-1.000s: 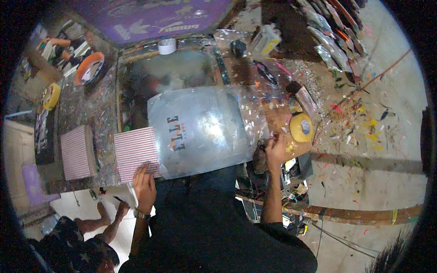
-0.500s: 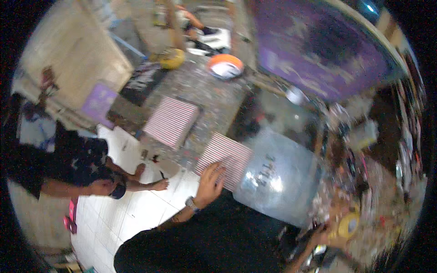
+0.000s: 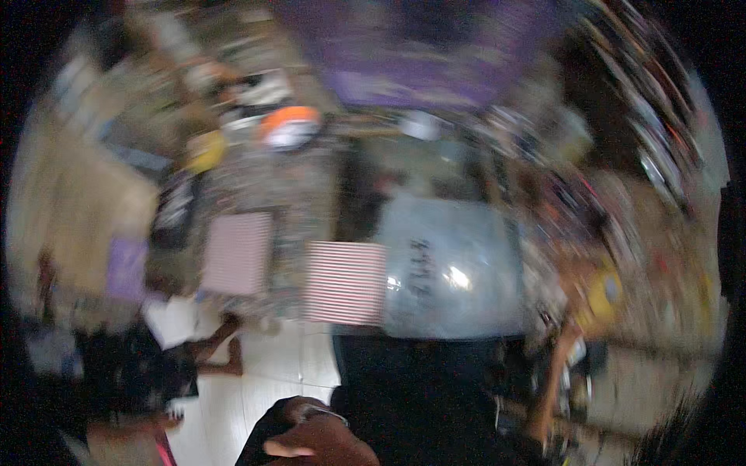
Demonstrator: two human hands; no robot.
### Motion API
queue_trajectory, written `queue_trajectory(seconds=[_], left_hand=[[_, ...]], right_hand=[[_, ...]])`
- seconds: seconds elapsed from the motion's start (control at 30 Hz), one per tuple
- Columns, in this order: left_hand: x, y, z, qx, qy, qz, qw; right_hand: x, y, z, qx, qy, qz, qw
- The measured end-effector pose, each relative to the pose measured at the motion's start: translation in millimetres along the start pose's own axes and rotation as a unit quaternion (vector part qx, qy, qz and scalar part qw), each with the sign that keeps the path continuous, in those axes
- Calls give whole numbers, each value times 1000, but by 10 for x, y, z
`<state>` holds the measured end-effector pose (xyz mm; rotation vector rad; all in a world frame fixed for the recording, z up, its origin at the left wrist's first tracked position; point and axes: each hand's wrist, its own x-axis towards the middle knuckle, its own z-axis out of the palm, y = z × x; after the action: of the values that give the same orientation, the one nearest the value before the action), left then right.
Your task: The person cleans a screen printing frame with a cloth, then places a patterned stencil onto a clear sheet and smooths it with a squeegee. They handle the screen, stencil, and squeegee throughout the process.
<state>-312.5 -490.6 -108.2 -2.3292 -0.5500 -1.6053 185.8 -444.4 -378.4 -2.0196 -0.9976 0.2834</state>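
The picture is smeared by motion. My left hand [image 3: 318, 439] is low at the bottom, close to my body and away from the table; most of its fingers are hidden or blurred. A red-and-white striped sheet [image 3: 344, 282] lies against the left edge of a translucent grey sheet [image 3: 482, 272] with dark lettering. My right hand [image 3: 566, 334] is at the table's right, beside the yellow tape roll [image 3: 606, 291]; its fingers and anything in them are too blurred to tell. A second, pinkish striped stack [image 3: 237, 252] sits farther left.
A person in dark clothes [image 3: 116, 361] is at the lower left on a white tiled floor [image 3: 256, 392]. A purple board [image 3: 420, 70] stands behind the table. An orange-rimmed round container [image 3: 289, 128] and another yellow roll [image 3: 206, 151] sit at the back left. Jumbled tools [image 3: 567, 194] crowd the right.
My left hand has come off the striped sheet and down toward my body. The view swung left, then partly back. My right hand remains near the tape roll.
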Motion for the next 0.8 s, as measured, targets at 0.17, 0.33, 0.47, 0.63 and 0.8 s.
queue_trajectory(seconds=[0.17, 0.33, 0.47, 0.63, 0.8], left_hand=[[-140, -140, 314, -172, -22, -7, 985], [-25, -30, 601, -298, -49, 27, 953], [66, 37, 758, -374, -49, 48, 925], [90, 230, 1065, -463, -57, 84, 881], [90, 501, 1350, -563, -50, 115, 817]], right_hand=[[-849, -87, 17, -40, 116, 22, 992], [-1936, 176, 146, -60, 172, -24, 983], [-2573, 441, 252, -68, 137, 70, 986], [-3080, 741, 147, -61, 102, 216, 969], [-3788, 1087, 185, -99, 161, 298, 936]])
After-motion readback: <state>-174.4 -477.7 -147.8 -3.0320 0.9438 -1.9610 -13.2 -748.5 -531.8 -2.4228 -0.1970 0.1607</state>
